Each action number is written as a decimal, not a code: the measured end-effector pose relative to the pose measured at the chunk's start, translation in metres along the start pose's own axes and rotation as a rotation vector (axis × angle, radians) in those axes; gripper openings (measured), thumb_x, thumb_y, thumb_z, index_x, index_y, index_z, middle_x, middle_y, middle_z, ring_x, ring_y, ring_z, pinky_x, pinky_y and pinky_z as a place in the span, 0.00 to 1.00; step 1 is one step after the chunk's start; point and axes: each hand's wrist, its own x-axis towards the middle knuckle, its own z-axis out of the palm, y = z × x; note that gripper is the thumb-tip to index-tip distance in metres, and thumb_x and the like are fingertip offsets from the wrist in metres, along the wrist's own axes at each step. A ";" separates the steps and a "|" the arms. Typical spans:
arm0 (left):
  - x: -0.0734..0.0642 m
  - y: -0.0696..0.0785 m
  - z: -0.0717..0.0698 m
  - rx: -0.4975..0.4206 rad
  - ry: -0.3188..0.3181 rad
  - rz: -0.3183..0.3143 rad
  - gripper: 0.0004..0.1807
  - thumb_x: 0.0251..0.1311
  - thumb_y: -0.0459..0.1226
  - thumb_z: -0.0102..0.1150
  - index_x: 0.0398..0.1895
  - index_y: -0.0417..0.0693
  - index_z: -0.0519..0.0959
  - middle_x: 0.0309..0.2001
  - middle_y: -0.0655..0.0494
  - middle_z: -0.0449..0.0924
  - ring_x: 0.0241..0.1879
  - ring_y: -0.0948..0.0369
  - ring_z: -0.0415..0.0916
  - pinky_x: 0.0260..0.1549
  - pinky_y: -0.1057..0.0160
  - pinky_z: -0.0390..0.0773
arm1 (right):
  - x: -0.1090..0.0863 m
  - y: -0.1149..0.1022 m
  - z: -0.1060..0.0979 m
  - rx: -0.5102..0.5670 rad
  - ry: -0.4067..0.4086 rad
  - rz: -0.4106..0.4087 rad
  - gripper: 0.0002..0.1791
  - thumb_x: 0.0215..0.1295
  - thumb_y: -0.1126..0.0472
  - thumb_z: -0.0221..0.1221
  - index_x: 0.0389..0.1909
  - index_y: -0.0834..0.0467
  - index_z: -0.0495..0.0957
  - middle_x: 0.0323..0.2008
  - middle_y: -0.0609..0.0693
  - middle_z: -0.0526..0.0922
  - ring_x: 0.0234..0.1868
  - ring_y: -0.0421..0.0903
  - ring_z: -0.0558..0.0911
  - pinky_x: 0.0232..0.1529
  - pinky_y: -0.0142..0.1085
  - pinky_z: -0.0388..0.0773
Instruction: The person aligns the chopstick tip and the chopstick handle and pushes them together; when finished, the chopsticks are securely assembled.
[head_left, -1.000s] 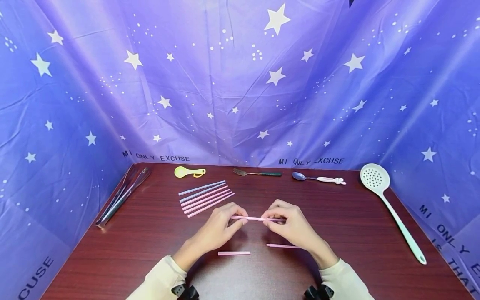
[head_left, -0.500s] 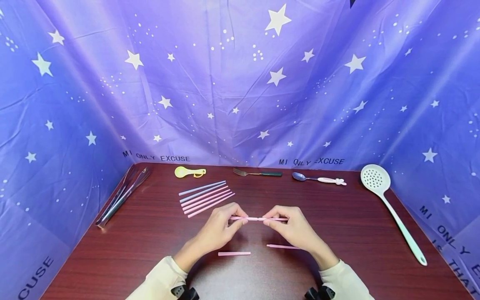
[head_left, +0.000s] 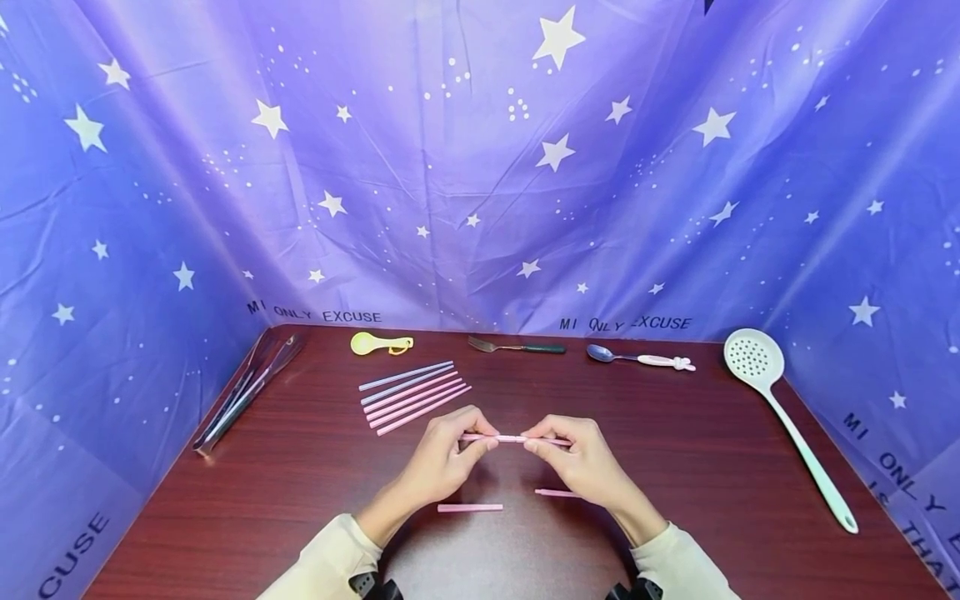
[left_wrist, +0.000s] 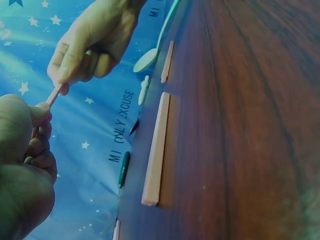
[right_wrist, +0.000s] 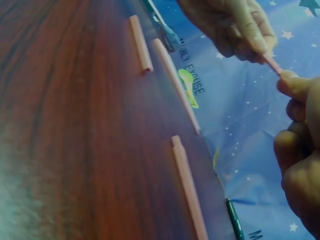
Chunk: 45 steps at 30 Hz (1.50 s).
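Note:
Both hands hold a thin pink stick (head_left: pixel 512 439) level above the table, end to end between them. My left hand (head_left: pixel 446 454) pinches its left part between thumb and fingertips. On the right part, my right hand (head_left: pixel 588 458) has the same kind of pinch. Only a short stretch shows between the fingertips, with a faint joint line near the right ones. Below the hands lie two short pink pieces on the table: one piece (head_left: pixel 470 507) at the left, and another piece (head_left: pixel 557 492) with a narrower stepped end, partly covered by the right hand in the head view.
Several pink and blue sticks (head_left: pixel 416 398) lie slantwise beyond the left hand. Along the back are a yellow measuring spoon (head_left: pixel 381 343), a fork (head_left: pixel 517 345) and a spoon (head_left: pixel 641 358). Tongs (head_left: pixel 247 396) lie far left, a pale skimmer (head_left: pixel 787 425) far right.
The right hand has shifted slightly left, so the fingertips are a little closer together along the stick. Both hands keep their pinch, and the things on the table lie as before.

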 end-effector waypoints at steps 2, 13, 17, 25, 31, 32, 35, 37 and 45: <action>0.000 0.000 0.000 0.001 -0.001 0.008 0.06 0.64 0.32 0.67 0.31 0.51 0.81 0.27 0.60 0.79 0.24 0.74 0.62 0.22 0.76 0.63 | 0.000 0.000 0.001 -0.006 0.005 -0.004 0.06 0.62 0.70 0.69 0.37 0.57 0.88 0.27 0.53 0.86 0.25 0.33 0.75 0.25 0.27 0.75; 0.014 0.011 -0.012 0.026 -0.096 0.029 0.06 0.64 0.31 0.68 0.34 0.50 0.81 0.29 0.61 0.79 0.27 0.73 0.67 0.25 0.73 0.71 | 0.006 -0.002 -0.014 -0.008 -0.046 -0.010 0.09 0.61 0.69 0.71 0.38 0.52 0.90 0.26 0.48 0.87 0.25 0.31 0.76 0.24 0.25 0.73; 0.013 0.013 -0.013 0.022 -0.105 0.000 0.06 0.63 0.32 0.68 0.34 0.51 0.81 0.28 0.61 0.79 0.25 0.70 0.67 0.24 0.74 0.68 | 0.005 -0.006 -0.015 0.019 -0.051 0.023 0.08 0.61 0.69 0.71 0.38 0.54 0.90 0.22 0.46 0.83 0.22 0.29 0.70 0.19 0.25 0.67; 0.011 0.012 -0.008 -0.029 -0.083 -0.010 0.06 0.63 0.32 0.69 0.32 0.51 0.81 0.27 0.60 0.79 0.24 0.72 0.64 0.22 0.75 0.65 | 0.001 -0.008 -0.010 0.052 -0.037 -0.016 0.08 0.60 0.74 0.68 0.37 0.59 0.87 0.17 0.50 0.74 0.20 0.28 0.62 0.15 0.26 0.58; 0.009 0.010 -0.002 -0.093 -0.075 -0.047 0.07 0.64 0.31 0.67 0.31 0.50 0.80 0.28 0.58 0.80 0.25 0.73 0.65 0.22 0.74 0.66 | 0.001 -0.004 -0.009 0.068 -0.025 -0.068 0.09 0.59 0.75 0.69 0.35 0.59 0.87 0.22 0.53 0.84 0.21 0.29 0.65 0.16 0.24 0.62; 0.008 0.010 -0.001 -0.104 -0.077 -0.059 0.07 0.64 0.31 0.67 0.31 0.50 0.80 0.27 0.58 0.80 0.25 0.73 0.65 0.22 0.74 0.66 | 0.002 -0.004 -0.009 0.072 -0.023 -0.069 0.08 0.59 0.75 0.69 0.35 0.59 0.87 0.22 0.54 0.84 0.21 0.29 0.65 0.16 0.24 0.62; 0.007 0.008 0.000 -0.136 -0.087 -0.095 0.07 0.64 0.31 0.67 0.31 0.51 0.80 0.26 0.58 0.80 0.24 0.72 0.64 0.22 0.73 0.66 | 0.001 -0.002 -0.007 0.076 -0.018 -0.067 0.10 0.58 0.75 0.69 0.35 0.58 0.87 0.23 0.55 0.85 0.21 0.28 0.66 0.17 0.24 0.64; 0.006 0.008 -0.001 -0.148 -0.095 -0.129 0.08 0.63 0.30 0.67 0.31 0.51 0.80 0.24 0.59 0.78 0.23 0.72 0.63 0.22 0.73 0.64 | 0.001 0.001 -0.004 0.083 -0.027 -0.061 0.09 0.58 0.76 0.69 0.35 0.59 0.87 0.23 0.56 0.85 0.22 0.28 0.66 0.17 0.24 0.64; 0.006 0.010 -0.006 -0.088 -0.170 -0.183 0.07 0.65 0.33 0.67 0.32 0.53 0.79 0.23 0.63 0.73 0.22 0.72 0.62 0.22 0.73 0.64 | -0.002 0.005 -0.001 0.090 -0.058 -0.010 0.06 0.60 0.73 0.69 0.36 0.61 0.88 0.23 0.58 0.84 0.22 0.29 0.67 0.18 0.24 0.65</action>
